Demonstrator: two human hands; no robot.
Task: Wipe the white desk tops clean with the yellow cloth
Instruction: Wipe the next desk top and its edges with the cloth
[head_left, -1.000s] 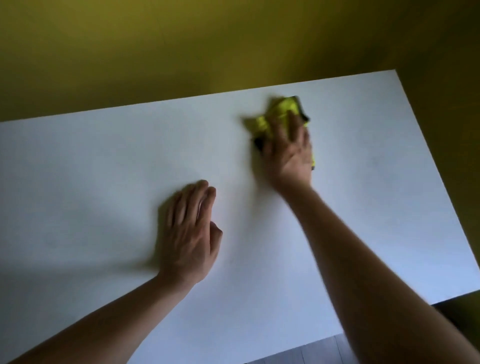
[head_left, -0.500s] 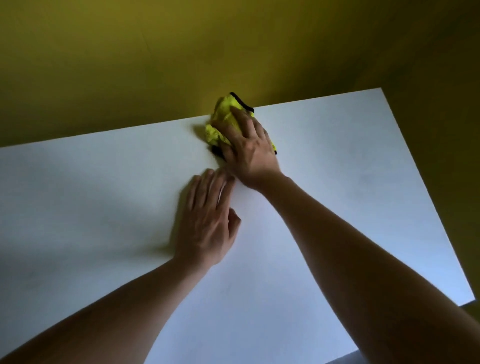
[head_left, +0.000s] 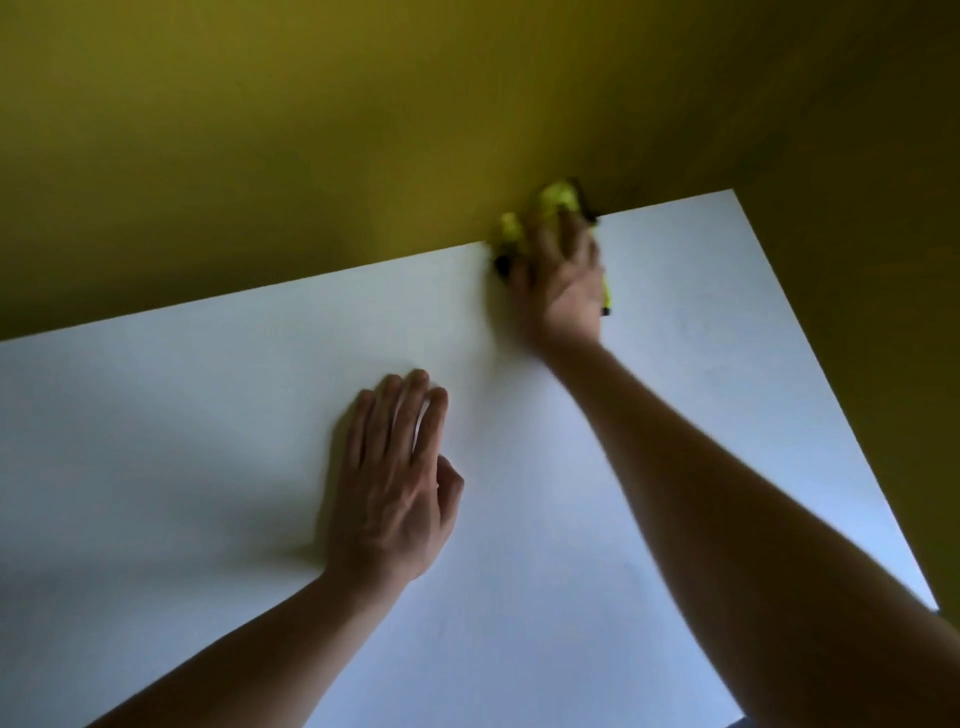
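Yellow cloth (head_left: 558, 200), one, under pressing right hand (head_left: 563, 280); left hand (head_left: 392, 486) flat on desk (head_left: 675, 322).

We're in dim light here; the white desk (head_left: 675, 415) glows softly, the left hand (head_left: 387, 483) casts shadow leftward, and the right hand (head_left: 561, 280) with yellow cloth (head_left: 556, 200) smears into motion blur
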